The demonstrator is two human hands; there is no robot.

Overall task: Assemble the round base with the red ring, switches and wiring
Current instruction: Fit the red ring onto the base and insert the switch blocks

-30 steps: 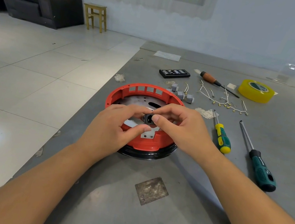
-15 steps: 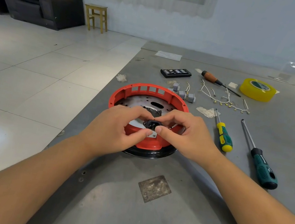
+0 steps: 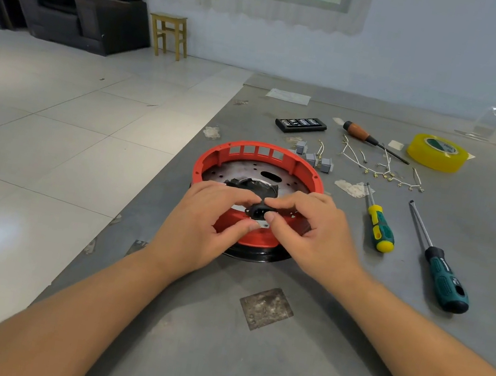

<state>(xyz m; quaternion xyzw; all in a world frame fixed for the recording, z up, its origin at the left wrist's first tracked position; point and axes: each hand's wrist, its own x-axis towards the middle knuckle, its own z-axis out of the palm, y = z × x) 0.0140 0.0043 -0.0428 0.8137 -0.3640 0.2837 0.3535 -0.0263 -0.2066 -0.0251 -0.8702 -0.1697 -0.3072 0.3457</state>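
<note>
A red ring (image 3: 259,153) sits on a round black base (image 3: 256,254) with a perforated metal plate (image 3: 243,170) inside, on the grey table. My left hand (image 3: 200,222) and my right hand (image 3: 311,232) meet over the ring's near wall. Together they pinch a small black socket part (image 3: 257,211) at that wall. Grey switches (image 3: 311,157) lie just behind the ring. Loose white wires with brass terminals (image 3: 379,169) lie to the right of them.
Right of the ring lie a yellow-green screwdriver (image 3: 379,226) and a teal-handled screwdriver (image 3: 442,278). Further back are a wooden-handled screwdriver (image 3: 362,135), a black bit case (image 3: 301,124) and yellow tape (image 3: 436,153). The table's left edge runs close to the ring.
Both hands have lowered the black socket part from above the plate down to the ring's near wall. The view has shifted slightly.
</note>
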